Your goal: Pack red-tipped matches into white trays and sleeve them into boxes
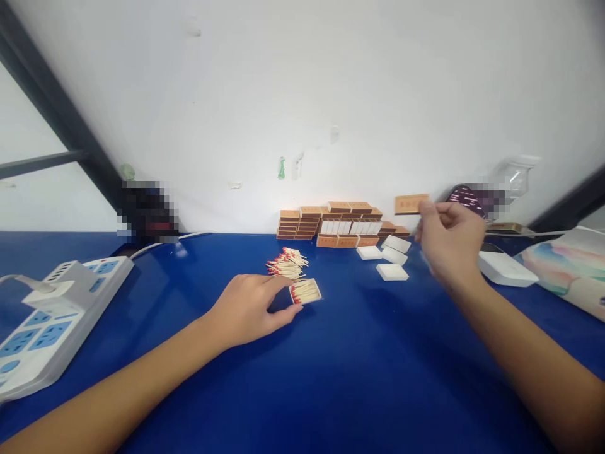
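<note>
Between the thumb and fingers of my left hand (258, 309) is a small white matchbox tray (319, 292), resting on the blue table. Red-headed matches (306, 291) lie side by side inside it. Just behind it is a loose heap of matches (287, 265). My right hand (451, 236) is raised at the right, pinching an orange matchbox sleeve (409, 203) with a dark striking edge by its right end. Below and left of that hand lie several white matchbox trays (392, 272), some overlapping.
Against the wall stands a stack of matchboxes (338, 221), several rows high. A power strip (66, 328) with a plugged-in charger fills the left side. At the right are a white box-shaped device (507, 267), a colourful pouch (570, 265) and a clear container (517, 176).
</note>
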`<state>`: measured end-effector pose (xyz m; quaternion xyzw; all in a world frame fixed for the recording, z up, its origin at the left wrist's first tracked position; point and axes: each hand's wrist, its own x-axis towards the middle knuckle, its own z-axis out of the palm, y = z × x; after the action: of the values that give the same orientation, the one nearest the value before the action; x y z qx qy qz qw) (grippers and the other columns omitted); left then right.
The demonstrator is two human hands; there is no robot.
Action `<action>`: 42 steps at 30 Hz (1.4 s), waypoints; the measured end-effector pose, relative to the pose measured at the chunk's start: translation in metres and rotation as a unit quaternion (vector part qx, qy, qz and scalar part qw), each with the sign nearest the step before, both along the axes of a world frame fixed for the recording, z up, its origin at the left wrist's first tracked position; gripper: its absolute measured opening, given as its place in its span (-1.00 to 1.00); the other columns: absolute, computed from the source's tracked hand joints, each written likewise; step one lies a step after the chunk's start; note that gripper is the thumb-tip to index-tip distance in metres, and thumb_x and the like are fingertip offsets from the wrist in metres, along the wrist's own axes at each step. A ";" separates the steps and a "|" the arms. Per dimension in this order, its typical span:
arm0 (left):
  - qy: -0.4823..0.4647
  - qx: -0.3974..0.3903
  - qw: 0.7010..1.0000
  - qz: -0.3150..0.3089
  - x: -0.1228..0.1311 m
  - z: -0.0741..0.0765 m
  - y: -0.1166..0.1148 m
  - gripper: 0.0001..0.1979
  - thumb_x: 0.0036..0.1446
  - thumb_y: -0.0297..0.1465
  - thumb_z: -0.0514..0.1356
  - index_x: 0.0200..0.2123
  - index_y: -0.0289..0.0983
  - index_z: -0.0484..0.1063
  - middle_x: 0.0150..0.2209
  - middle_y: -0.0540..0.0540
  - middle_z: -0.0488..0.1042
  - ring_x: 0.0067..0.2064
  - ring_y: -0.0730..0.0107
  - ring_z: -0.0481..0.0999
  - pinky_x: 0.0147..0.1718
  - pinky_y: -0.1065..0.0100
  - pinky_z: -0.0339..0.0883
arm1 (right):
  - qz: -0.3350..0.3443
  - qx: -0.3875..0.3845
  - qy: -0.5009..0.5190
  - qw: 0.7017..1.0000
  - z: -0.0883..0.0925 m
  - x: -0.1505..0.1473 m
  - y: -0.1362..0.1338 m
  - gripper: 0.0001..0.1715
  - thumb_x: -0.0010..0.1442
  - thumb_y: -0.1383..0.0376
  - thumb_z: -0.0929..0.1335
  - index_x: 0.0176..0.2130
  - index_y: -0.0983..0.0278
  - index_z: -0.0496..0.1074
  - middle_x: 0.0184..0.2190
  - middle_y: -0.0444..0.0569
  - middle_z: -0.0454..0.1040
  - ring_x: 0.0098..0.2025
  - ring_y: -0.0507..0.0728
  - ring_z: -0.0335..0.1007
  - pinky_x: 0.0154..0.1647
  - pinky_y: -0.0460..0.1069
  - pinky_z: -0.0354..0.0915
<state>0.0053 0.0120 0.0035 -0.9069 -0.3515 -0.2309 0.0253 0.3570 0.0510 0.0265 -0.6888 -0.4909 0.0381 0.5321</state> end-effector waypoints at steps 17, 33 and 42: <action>-0.108 0.055 0.993 0.014 -0.002 0.001 0.008 -0.66 0.28 -0.20 0.28 0.02 -0.28 0.54 -0.22 -0.10 0.61 -0.33 0.37 0.53 -0.40 0.36 0.41 | 0.360 -0.141 0.145 0.911 -0.018 -0.095 -0.044 -0.46 0.24 -0.17 0.39 -0.35 0.24 0.41 -0.55 -0.18 0.44 -0.62 -0.02 0.34 -0.68 -0.13 0.11; -0.163 0.098 0.981 -0.034 0.001 0.002 0.007 -0.68 0.22 -0.30 0.35 0.01 -0.29 0.52 -0.21 -0.08 0.63 -0.33 0.40 0.57 -0.36 0.36 0.48 | 0.410 -0.136 0.144 0.890 -0.020 -0.094 -0.045 -0.43 0.39 -0.14 0.27 -0.40 0.25 0.32 -0.55 -0.15 0.42 -0.62 -0.03 0.37 -0.69 -0.14 0.14; -0.158 0.076 0.981 -0.079 0.001 0.000 0.008 -0.67 0.23 -0.23 0.37 0.00 -0.26 0.51 -0.22 -0.07 0.64 -0.26 0.37 0.60 -0.32 0.37 0.51 | 0.411 -0.125 0.143 0.892 -0.024 -0.106 -0.057 -0.46 0.44 -0.12 0.19 0.16 0.18 0.27 -0.51 -0.17 0.48 -0.56 0.05 0.42 -0.63 -0.10 0.27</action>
<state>0.0059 0.0205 0.0040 -0.8792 -0.2601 -0.3987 0.0204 0.2510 -0.0063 0.0028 -0.4733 -0.6397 0.4128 0.4431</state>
